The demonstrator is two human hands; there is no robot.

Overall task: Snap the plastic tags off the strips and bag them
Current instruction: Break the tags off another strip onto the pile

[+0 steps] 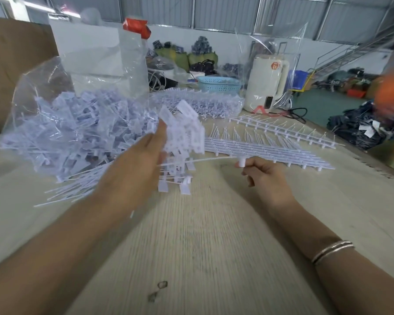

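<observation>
Tabletop [214, 246]: pale wood grain, carrying all the task's things, with two dark marks near the front edge.
Clear bag [62, 105]: large, crumpled, at the left of the tabletop, heaped with loose white tags.
Bare strips [266, 151]: stacked flat to the right of centre, thin prongs pointing up; a further one lies behind them.
Kettle [267, 83]: white, standing at the far edge, beside a blue basket [218, 84].
Left hand [146, 155]: raised above the tabletop, its grip closed round a bunch of tags [184, 130] next to the bag's mouth.
Right hand [266, 176]: its grip pinches the end peg of one strip [205, 160], which runs leftward to the bunch of tags.
Bangles [332, 251]: two thin silver ones on the right wrist.
</observation>
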